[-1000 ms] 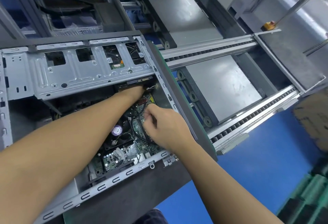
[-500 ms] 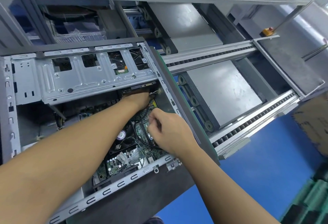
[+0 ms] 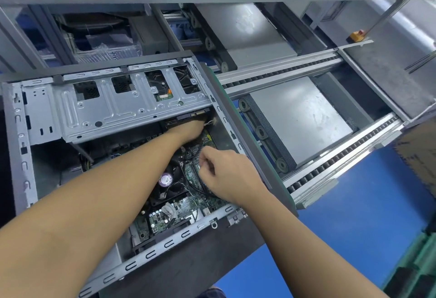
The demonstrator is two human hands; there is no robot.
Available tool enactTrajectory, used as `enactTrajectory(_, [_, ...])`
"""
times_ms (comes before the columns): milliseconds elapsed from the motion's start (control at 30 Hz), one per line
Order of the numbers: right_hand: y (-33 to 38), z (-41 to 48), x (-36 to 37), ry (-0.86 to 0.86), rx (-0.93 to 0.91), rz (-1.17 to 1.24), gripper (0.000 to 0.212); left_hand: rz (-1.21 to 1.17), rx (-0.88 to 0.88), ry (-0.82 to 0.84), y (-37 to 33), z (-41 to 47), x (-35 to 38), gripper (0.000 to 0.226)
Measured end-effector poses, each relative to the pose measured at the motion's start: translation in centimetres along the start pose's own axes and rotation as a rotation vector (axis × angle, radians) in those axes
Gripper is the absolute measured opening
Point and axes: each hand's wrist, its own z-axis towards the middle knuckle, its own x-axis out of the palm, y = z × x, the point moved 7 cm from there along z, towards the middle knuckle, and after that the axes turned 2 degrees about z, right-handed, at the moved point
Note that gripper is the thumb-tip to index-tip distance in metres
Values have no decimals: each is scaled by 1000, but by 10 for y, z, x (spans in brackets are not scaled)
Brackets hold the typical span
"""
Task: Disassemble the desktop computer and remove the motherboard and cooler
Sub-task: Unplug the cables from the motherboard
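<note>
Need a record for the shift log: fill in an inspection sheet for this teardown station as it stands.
Surface: dark board with a green edge carries the case.
Job's things: computer case open; motherboard and cooler fan both still inside, below the drive cage.
Clutter: nothing seen.
Hands: left hand reaches under the drive cage, fingers hidden; right hand curled over the motherboard, what it pinches unclear.
Cables: black cable loops across the motherboard beside the fan; white connector next to the left hand.
Surroundings: conveyor rails, blue floor, yellow box with red button.
</note>
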Motion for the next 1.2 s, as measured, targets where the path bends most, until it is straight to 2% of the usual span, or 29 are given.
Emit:
enactTrajectory(167, [0, 0, 1, 11, 1, -1, 10, 189, 61, -110, 0, -12, -7, 34])
enactTrajectory(333, [-2, 1, 2, 4, -2, 0, 10, 220, 83, 31, -6, -29, -5, 45])
enactTrajectory(433, [-3, 0, 3, -11, -7, 2, 9, 196, 157, 61, -5, -47, -5, 26])
enactTrajectory(567, [-4, 0, 4, -36, -14, -7, 10, 221, 198, 35, -3, -82, -11, 30])
enactTrajectory(767, [-5, -1, 7, -15, 2, -32, 8, 278, 306, 92, 7, -131, -21, 22])
enactTrajectory(933, [-7, -1, 20, 127, 55, -105, 10, 369, 360, 60, 23, -154, -26, 28])
enactTrajectory(1067, [-19, 4, 37, 346, 189, 12, 10, 330, 359, 9, 26, -162, -34, 16])
enactTrajectory(1200, [-28, 9, 44, 395, 286, 166, 46, 280, 294, -27, 29, -166, -35, 19])
